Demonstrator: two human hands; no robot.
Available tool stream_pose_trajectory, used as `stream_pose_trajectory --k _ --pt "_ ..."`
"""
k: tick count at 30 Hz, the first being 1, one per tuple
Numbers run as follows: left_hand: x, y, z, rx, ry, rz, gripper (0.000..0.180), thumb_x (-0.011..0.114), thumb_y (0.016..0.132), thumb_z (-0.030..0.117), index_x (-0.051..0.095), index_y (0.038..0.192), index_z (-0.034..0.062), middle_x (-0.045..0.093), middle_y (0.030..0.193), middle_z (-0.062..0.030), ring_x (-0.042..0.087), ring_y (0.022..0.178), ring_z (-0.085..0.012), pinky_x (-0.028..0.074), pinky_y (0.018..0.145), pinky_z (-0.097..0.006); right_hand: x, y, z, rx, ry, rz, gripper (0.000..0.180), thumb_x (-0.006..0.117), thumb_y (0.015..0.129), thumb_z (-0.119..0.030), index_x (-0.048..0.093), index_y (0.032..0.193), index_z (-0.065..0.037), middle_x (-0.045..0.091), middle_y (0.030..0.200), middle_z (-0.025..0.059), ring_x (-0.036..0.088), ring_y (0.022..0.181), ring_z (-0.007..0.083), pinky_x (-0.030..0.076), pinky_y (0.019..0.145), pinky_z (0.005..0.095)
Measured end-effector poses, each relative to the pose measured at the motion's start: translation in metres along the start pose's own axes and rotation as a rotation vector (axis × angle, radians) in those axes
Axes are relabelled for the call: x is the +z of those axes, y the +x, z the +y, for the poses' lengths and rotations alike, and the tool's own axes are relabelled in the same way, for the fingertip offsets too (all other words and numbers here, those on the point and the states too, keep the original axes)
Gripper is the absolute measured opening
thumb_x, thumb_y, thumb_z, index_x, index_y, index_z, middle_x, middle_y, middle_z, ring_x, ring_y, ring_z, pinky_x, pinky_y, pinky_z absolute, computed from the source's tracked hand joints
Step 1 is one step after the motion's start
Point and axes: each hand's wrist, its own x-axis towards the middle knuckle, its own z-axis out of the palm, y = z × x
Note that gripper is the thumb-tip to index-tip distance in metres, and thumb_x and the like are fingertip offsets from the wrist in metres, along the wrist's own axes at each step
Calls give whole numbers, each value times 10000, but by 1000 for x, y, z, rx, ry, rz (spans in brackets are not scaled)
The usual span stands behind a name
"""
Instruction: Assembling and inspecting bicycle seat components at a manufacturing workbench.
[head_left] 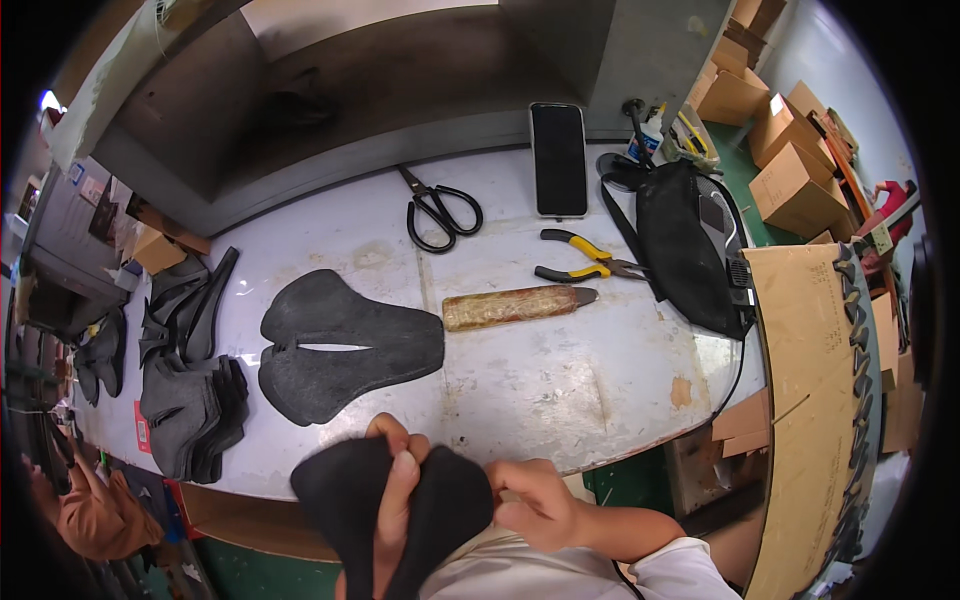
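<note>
A black saddle-shaped cover point(340, 490) is up in front of my body, beyond the table's front edge. My left hand point(393, 490) is closed on it, thumb and fingers showing at its middle gap. Beside the cover's right edge, my right hand point(540, 505) has its fingers curled in against it; the fingertips are partly hidden. On the table just ahead lies a flat dark saddle-shaped pad point(405, 335) with a long slit. A tape-wrapped tool with a grey tip point(515, 307) lies to the right of its narrow end.
Black scissors point(440, 212), yellow-handled pliers point(590, 262) and a phone point(558, 160) lie farther back. A black bag point(690, 240) sits at the right, near a glue bottle point(648, 135). Stacked black pieces point(190, 410) stand left. Cardboard point(800, 400) borders the right side; another person point(105, 515) is at lower left.
</note>
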Motion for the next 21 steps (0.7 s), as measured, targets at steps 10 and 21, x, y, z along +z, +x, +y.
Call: stream_pose_trajectory --k 10,21 --pt "-14 13 -44 -129 -92 31 787 173 905 746 495 913 28 529 884 -43 488 769 -167 407 709 -312 -3 21 7 -256 -478 208 154 649 871 -56 551 759 -17 512 609 100 504 480 278 398 456 352" --pt "-51 8 -56 -196 -403 -53 950 268 776 893 579 1076 47 585 883 -35 539 837 -171 451 776 -277 4 1 4 259 185 96 215 557 993 -179 551 839 -27 514 651 33 511 538 111 405 495 281"
